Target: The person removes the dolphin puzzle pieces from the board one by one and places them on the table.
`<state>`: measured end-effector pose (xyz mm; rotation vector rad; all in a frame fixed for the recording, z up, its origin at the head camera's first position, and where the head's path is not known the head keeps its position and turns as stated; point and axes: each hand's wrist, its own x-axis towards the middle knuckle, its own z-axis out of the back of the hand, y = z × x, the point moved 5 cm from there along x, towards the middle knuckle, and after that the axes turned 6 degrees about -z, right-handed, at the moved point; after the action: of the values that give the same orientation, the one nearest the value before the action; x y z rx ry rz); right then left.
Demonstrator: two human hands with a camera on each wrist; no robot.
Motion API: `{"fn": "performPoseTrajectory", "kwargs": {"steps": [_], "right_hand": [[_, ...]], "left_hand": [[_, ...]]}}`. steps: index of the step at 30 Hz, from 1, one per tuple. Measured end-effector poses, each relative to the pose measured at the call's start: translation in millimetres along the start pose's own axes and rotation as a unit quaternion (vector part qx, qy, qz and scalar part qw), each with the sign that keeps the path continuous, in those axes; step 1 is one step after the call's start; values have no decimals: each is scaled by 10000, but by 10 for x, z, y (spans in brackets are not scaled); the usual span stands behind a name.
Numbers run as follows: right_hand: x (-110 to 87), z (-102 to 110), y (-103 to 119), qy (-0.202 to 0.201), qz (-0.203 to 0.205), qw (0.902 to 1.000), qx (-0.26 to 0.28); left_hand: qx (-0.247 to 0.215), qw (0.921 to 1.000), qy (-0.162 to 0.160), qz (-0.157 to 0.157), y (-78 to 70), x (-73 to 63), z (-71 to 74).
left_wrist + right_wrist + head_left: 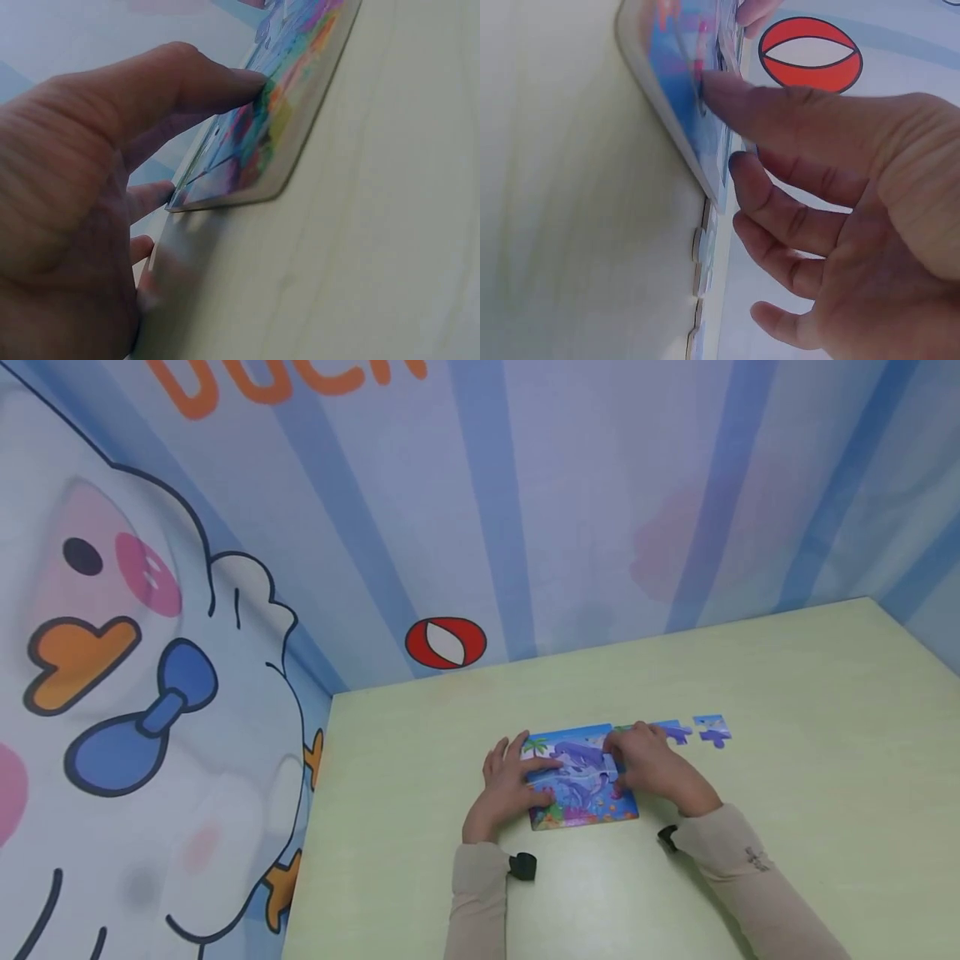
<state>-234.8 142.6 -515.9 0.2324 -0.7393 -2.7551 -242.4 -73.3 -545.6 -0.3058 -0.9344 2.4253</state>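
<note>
A jigsaw puzzle [585, 816] with dolphins, a palm tree and a colourful seabed lies flat on the table. My left hand [508, 787] rests at its left side, fingers spread, with thumb and index finger on the picture. In the left wrist view, the thumb touches the puzzle's corner area [251, 150]. At the right side, my right hand [660, 766] pinches a puzzle piece [611, 767] between thumb and fingers, tilted over the picture. The right wrist view shows the thumb in front, the other fingers curled behind, hiding most of that piece.
Loose puzzle pieces lie in a row behind and right of the right hand: one piece [712, 731] farthest right, another [674, 731] nearer the hand. The pale table [405, 793] meets a printed cloth wall [570, 527] at the back and left.
</note>
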Motion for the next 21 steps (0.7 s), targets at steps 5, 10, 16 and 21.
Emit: {"fn": "performPoseTrajectory", "kwargs": {"steps": [5, 10, 16, 21], "right_hand": [[0, 60, -6, -117, -29, 9997, -234], [-42, 118, -35, -257, 15, 9995, -164], [-82, 183, -64, -421, 84, 9989, 171], [-104, 234, -81, -478, 26, 9984, 310]], "left_hand": [[27, 10000, -5, -44, -29, 28, 23], [67, 10000, 7, -60, -26, 40, 13], [74, 10000, -9, -55, 0, 30, -2], [120, 9999, 34, -9, 29, 19, -3]]}}
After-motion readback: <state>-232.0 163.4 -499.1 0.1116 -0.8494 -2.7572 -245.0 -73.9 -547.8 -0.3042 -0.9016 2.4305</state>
